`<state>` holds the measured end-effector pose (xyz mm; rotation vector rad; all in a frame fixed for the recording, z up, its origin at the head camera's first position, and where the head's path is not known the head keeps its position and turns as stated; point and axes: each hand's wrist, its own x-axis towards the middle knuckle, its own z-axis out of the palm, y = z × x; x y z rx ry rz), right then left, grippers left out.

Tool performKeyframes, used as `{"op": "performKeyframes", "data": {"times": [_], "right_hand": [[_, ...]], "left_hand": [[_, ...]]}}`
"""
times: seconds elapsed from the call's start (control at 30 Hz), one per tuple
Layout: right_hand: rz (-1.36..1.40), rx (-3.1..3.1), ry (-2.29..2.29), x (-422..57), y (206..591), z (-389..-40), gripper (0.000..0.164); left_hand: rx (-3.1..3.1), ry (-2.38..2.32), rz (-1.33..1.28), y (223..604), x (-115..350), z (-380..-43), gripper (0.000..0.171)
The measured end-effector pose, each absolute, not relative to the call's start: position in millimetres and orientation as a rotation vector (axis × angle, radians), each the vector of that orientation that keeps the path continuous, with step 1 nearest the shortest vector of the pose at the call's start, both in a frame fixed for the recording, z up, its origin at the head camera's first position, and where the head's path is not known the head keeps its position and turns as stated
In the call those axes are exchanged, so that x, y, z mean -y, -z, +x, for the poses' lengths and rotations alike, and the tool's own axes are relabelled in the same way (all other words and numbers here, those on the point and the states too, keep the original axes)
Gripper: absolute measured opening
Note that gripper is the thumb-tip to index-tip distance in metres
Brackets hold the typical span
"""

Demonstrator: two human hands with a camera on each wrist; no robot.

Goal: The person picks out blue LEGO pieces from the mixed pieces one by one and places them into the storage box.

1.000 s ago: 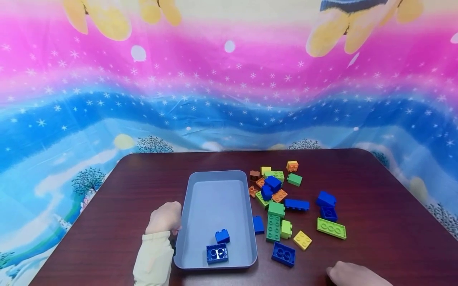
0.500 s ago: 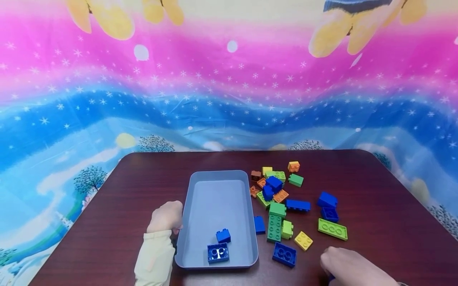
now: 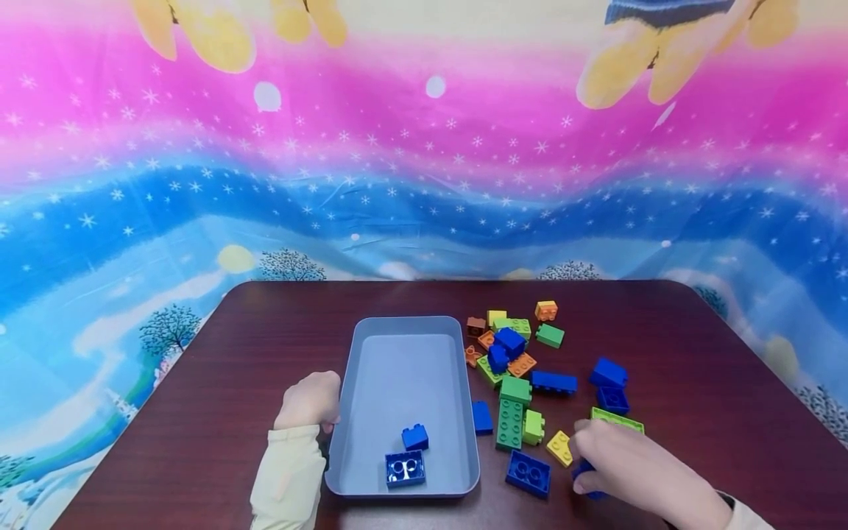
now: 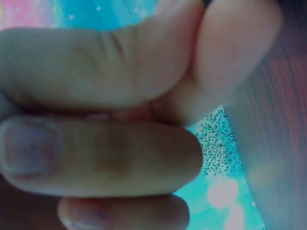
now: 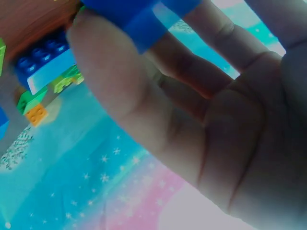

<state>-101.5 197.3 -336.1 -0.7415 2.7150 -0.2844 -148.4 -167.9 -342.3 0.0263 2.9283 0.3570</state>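
Observation:
My right hand (image 3: 626, 464), at the lower right in the head view, pinches a blue toy building brick (image 3: 588, 478), mostly hidden under the fingers. In the right wrist view this blue brick (image 5: 136, 21) sits between the thumb (image 5: 110, 62) and the fingers. Beside the hand lie a yellow brick (image 3: 559, 448) and a lime plate brick (image 3: 616, 420), partly covered by it. My left hand (image 3: 310, 401) is curled into a fist right at the left rim of a grey tray (image 3: 336, 412); nothing shows in its fingers (image 4: 105, 155).
Two blue bricks (image 3: 415, 437) are in the near end of the tray. Right of it lie several green bricks (image 3: 510, 423), a heap topped by a blue brick (image 3: 509, 341), and an upturned blue brick (image 3: 528, 473). A patterned cloth (image 3: 424, 147) hangs behind the table (image 3: 285, 309).
My right hand has come in from the lower right edge, moving up and left with the blue brick, and now overlaps the lime plate brick. The left hand stays by the tray.

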Motion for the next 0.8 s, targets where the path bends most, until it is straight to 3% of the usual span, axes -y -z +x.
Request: {"op": "performKeyframes", "data": {"times": [0.43,0.8], "right_hand": [[-1.0,-2.901,0.132,-166,330,-108,0.015],[-1.379,-3.116,0.171,-136,328,-107,0.019]], "left_hand": [[-2.928,-0.347,0.025,342,168,-149,0.014],[-2.928,-0.355,0.025,343,168,-150,0.013]]}}
